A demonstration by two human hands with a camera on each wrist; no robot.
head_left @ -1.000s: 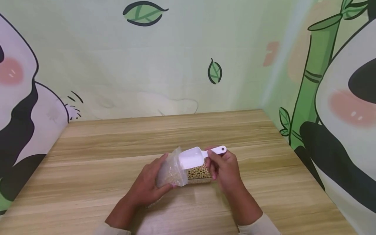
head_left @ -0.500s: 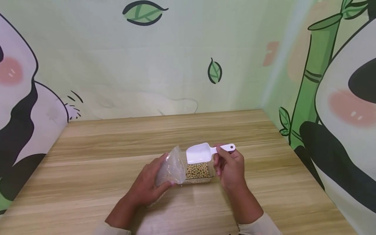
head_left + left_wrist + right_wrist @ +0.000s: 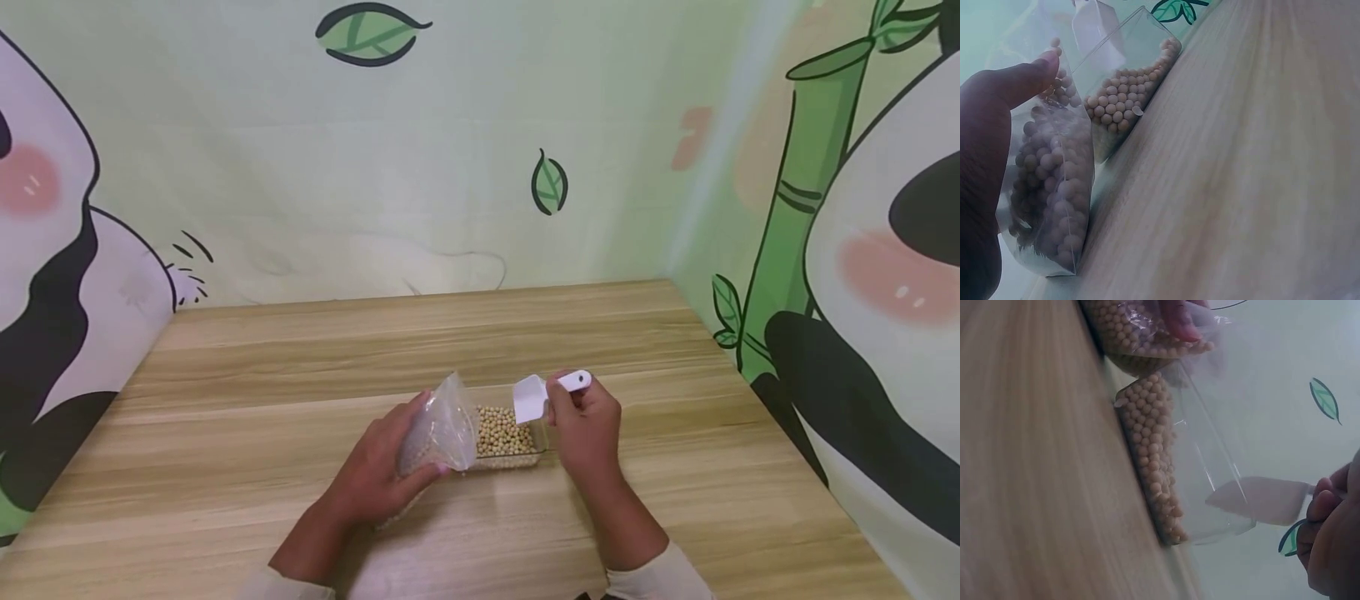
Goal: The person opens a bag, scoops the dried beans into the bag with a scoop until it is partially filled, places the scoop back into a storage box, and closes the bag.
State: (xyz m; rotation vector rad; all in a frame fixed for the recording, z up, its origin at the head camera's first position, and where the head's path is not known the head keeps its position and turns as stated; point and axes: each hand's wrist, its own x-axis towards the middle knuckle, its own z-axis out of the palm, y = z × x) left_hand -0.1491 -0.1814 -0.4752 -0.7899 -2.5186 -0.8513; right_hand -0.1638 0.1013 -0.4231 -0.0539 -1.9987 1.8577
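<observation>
My left hand (image 3: 386,467) grips a clear plastic bag (image 3: 442,429) of round beige beans, thumb on the near side; its open mouth faces right. In the left wrist view many beans (image 3: 1054,181) fill the bag's lower part. Right beside the bag stands a clear rectangular box (image 3: 517,461), partly filled with similar beans (image 3: 504,431). Above the box's right end, my right hand (image 3: 588,429) pinches a white scoop (image 3: 530,398) by its handle, the blade tilted downward. In the right wrist view the scoop (image 3: 1263,500) overlaps the box's rim.
A wood-grain table (image 3: 300,367) carries the box and bag. Behind it rises a pale green wall (image 3: 450,125) with painted leaves, and painted pandas and bamboo (image 3: 802,192) cover the sides. A small pale flake (image 3: 1121,402) shows at the box's lower corner.
The scoop has moved right, away from the bag's mouth, and has turned so its blade now tips down over the box's right end. The left hand and bag have hardly moved.
</observation>
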